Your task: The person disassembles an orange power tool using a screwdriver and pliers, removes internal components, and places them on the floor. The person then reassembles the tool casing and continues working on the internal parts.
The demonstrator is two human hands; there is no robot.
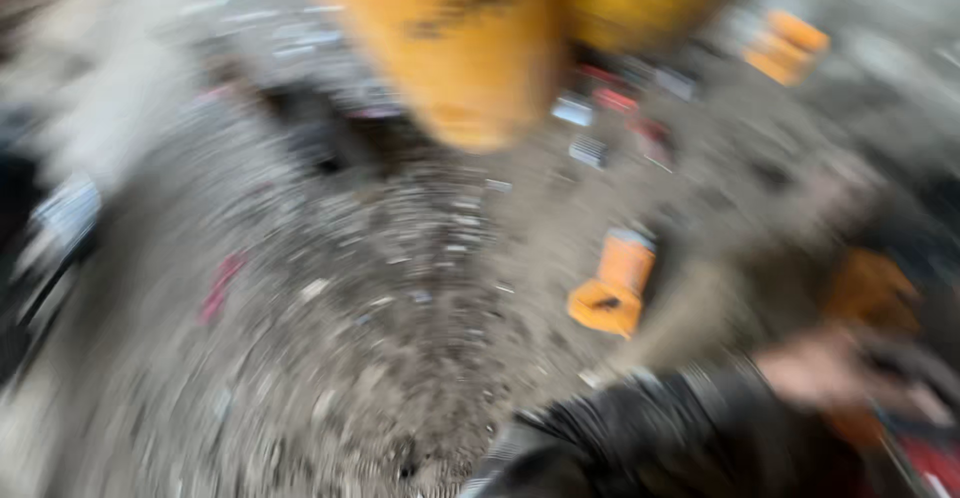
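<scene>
My right hand (830,368) is low, right of the orange block (612,283) on the gravel (350,338). Because of blur I cannot tell its grip. A big yellow shape (470,48) is above the block.

Orange block (611,293), seemingly black sleeve (650,438)

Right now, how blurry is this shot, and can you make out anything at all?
Head view: heavy motion blur smears everything in a swirl. A large yellow shape fills the top, out of focus. An orange object lies on gritty grey ground. A hand with a dark sleeve shows lower right; which hand, or its grip, cannot be told.
</scene>
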